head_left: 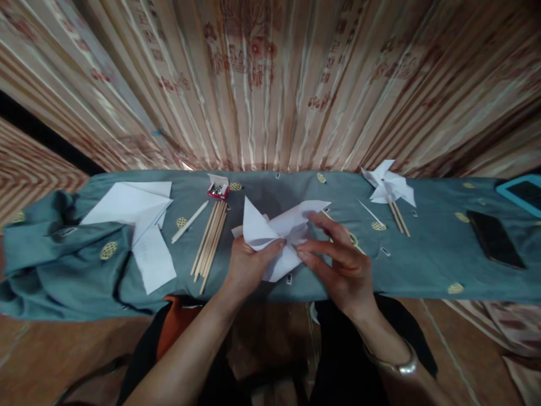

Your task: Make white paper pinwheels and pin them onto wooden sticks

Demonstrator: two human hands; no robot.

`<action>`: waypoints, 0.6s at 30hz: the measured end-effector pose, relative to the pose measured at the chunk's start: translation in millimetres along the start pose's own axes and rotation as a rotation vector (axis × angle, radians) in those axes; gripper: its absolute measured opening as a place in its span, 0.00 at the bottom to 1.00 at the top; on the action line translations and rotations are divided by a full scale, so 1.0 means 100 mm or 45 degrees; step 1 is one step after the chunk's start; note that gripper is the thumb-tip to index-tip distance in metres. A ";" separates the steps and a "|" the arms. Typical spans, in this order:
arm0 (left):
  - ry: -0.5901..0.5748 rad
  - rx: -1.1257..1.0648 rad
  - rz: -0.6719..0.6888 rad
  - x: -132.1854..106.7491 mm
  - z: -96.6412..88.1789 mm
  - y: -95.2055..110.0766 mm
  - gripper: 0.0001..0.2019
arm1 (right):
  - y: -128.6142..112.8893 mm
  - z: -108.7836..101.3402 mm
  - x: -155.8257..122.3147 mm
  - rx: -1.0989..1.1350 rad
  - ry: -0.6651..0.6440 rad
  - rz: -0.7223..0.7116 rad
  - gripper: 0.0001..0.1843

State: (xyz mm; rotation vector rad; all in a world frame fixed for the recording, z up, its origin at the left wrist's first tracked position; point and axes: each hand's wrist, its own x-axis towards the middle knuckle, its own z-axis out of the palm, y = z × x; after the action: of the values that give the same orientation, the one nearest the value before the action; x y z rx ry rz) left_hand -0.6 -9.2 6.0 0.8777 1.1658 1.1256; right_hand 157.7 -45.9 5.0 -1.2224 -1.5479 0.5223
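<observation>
A white paper pinwheel [261, 225] is held up over the middle of the cloth-covered table, its corners folded in toward the centre. My left hand [249, 262] grips it from the left, thumb pressed on the centre. With thumb and fingers, my right hand [338, 259] pinches a paper corner on the right side. Whether a pin is in the centre, I cannot tell. Several wooden sticks [211, 239] lie left of my left hand, below a small red box [217, 187] of metal pins. A white pen-like stick [190, 221] lies beside them.
White paper sheets [152, 254] lie at the left near bunched cloth [63, 254]. Finished-looking pinwheels [386, 183] on sticks lie at the back right, near a thin white stick [372, 214]. A dark phone [494, 239] and a blue-edged device [522, 194] lie far right. A curtain [262, 84] hangs behind.
</observation>
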 end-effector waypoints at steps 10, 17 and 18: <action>-0.087 -0.055 -0.024 0.00 0.07 -0.09 0.10 | 0.17 0.05 -0.01 0.184 -0.052 0.154 0.09; -0.081 -0.068 -0.026 -0.01 0.05 -0.07 0.11 | 0.24 0.07 0.00 0.397 -0.030 0.289 0.07; -0.081 -0.061 -0.027 -0.01 0.05 -0.08 0.12 | 0.24 0.08 0.00 0.427 -0.033 0.307 0.07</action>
State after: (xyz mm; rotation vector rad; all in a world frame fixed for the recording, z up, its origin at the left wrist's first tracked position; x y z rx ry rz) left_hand 5.8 -11.8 -0.1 0.8568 1.0895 1.0966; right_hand 161.3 -34.7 -17.3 -1.1467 -1.2763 0.9187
